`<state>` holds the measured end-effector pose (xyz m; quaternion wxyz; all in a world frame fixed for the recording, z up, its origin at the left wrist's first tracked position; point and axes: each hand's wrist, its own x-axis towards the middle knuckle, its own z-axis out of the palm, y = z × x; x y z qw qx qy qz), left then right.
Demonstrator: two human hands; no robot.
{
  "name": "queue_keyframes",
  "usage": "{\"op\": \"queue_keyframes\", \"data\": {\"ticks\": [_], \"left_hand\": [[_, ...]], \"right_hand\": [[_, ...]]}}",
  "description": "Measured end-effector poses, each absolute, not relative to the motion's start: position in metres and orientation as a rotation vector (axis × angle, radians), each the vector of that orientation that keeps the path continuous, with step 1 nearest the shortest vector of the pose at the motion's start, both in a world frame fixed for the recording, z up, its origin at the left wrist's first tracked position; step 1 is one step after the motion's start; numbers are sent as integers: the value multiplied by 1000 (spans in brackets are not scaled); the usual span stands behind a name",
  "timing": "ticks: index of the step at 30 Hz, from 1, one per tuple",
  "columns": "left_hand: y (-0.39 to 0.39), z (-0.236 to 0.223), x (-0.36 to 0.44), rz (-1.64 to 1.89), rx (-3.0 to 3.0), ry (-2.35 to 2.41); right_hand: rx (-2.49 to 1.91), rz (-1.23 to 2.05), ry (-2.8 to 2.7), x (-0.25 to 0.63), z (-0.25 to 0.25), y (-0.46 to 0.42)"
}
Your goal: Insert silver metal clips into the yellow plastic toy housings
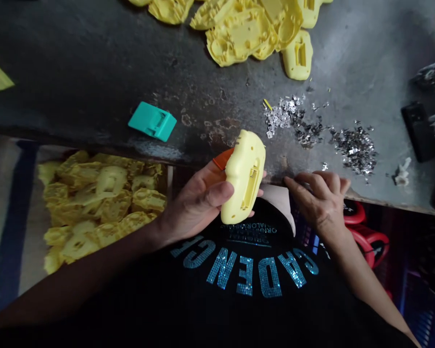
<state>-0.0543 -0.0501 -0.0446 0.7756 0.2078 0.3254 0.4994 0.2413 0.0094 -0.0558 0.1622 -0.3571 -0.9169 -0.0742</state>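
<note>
Nearest, a black shirt point(239, 270) with sequin lettering, both forearms reaching out across it. Left hand point(197, 195) closed around a yellow casing point(244, 176), palm turned up, thumb pressed on the casing's side, fingertips showing past its far edge. Casing held upright at about 12 o'clock from the chest, just over the edge of a dark, worn bench point(112, 63). Behind it, against the fingers, an orange piece point(220, 160) (too hidden to name). At 3 o'clock from the casing, right hand point(321, 200) turned palm down, fingers half curled, index finger reaching toward the bench edge; any grip cannot be told. Beyond that hand, at 2 o'clock, loose heaps of metal clips point(355, 150) on the bench. At 10 o'clock, a teal casing point(152, 121) lying on the bench. At 9 o'clock, below bench level, a pile of yellow shells point(101, 193). At 12 o'clock, more yellow shells point(242, 38) at the far side. At 4 o'clock, red objects point(369, 239) under the bench edge.
</note>
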Motion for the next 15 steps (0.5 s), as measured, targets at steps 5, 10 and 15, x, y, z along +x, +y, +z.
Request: {"op": "queue_keyframes", "data": {"ticks": [5,10,15], "left_hand": [[-54,-47,-48,1021,419,681],[-55,-42,-47,932,396,727],[-52,-51,-43,853,412,583]], "right_hand": [[-1062,-173,-2501,243,-70,8],[-1109,-1,-2413,239,-78,14],[-1137,444,-2261,230,-58,10]]}}
